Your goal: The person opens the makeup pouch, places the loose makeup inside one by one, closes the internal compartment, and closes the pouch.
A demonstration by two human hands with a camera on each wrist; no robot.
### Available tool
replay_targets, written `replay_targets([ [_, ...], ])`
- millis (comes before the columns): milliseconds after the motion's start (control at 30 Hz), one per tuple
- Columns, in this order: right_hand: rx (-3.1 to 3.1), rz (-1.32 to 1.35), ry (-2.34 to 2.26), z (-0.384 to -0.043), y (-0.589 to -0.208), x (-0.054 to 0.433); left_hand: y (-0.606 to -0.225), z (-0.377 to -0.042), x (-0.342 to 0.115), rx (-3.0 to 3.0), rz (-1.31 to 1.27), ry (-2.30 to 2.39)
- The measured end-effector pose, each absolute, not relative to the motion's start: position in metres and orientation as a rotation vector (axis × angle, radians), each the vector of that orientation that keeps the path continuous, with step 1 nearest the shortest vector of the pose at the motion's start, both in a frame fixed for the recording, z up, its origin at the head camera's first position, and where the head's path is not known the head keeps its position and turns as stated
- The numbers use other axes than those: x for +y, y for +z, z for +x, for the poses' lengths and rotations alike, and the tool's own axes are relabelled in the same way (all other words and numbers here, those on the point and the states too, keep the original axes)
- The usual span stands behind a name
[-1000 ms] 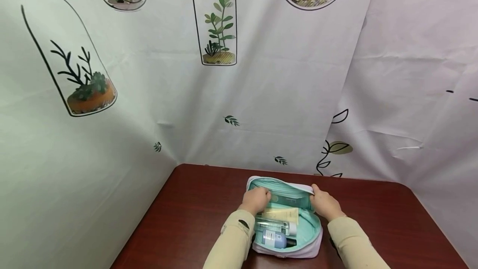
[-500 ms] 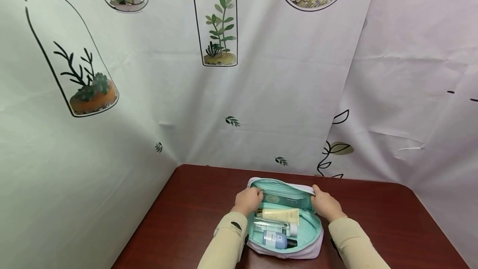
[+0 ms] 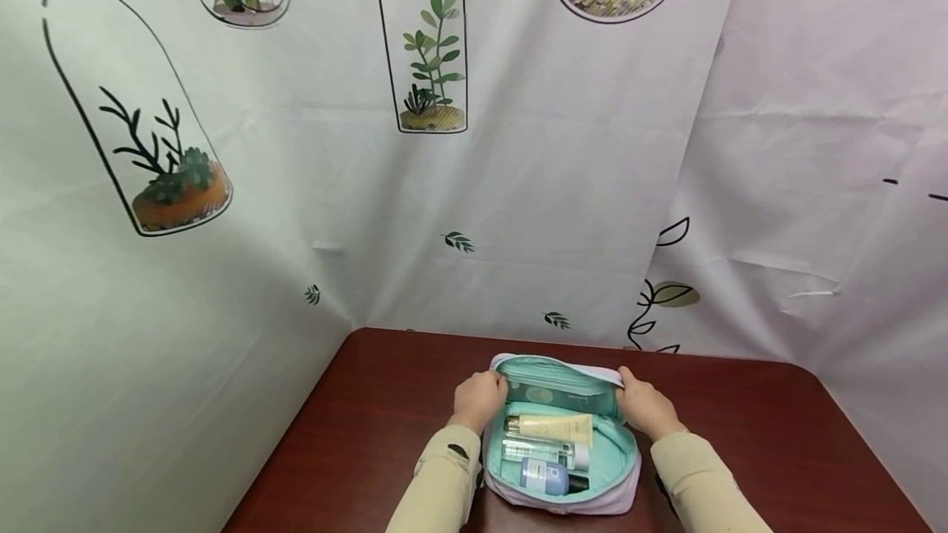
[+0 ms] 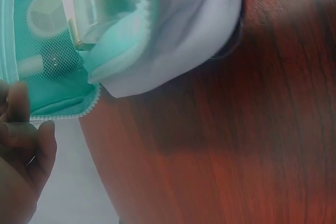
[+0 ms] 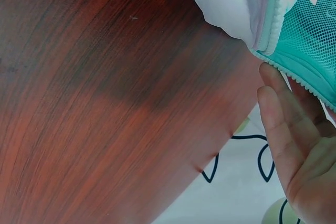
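A pale lilac toiletry bag point(image 3: 618, 502) with mint lining lies unzipped on the table, its lid raised at the back. Inside, a cream-coloured tube point(image 3: 554, 428), a clear bottle with a white cap point(image 3: 544, 451) and a blue bottle with a black cap point(image 3: 548, 475) lie side by side. My left hand point(image 3: 478, 398) grips the lid's left edge, fingers curled at the zipper. At the lid's right edge, my right hand point(image 3: 648, 403) holds the zippered rim between thumb and fingers. Behind the lid's mesh pocket point(image 4: 50, 40) show a round item and a small dark-and-white one.
The dark red wooden table point(image 3: 741, 426) extends on both sides of the bag. A white cloth backdrop point(image 3: 518, 212) printed with plants in jars hangs behind it and along the left side.
My left hand has moved left, off the lid's inner side and out to its left edge, uncovering the tube's gold cap end. My right hand keeps its place on the lid.
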State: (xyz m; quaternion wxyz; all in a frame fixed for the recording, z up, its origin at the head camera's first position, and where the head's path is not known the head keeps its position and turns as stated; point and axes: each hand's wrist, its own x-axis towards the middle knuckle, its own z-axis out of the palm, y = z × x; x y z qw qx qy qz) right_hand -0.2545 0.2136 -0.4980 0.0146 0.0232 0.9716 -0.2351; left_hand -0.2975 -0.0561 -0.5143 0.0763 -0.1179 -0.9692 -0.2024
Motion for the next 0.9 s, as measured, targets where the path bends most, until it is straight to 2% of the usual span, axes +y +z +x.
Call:
replay_targets([
  [267, 3.011, 0.080, -0.744, -0.256, -0.497, 0.213, -0.519, -0.300, -0.059, -2.839, -0.184, -0.595],
  [533, 2.997, 0.111, -0.733, -0.259, -0.499, 0.211, -0.521, -0.301, -0.062, -2.750, -0.131, -0.631],
  [900, 2.992, 0.093, -0.748, -0.258, -0.500, 0.217, -0.539, -0.307, -0.086, -2.767, -0.289, -0.595],
])
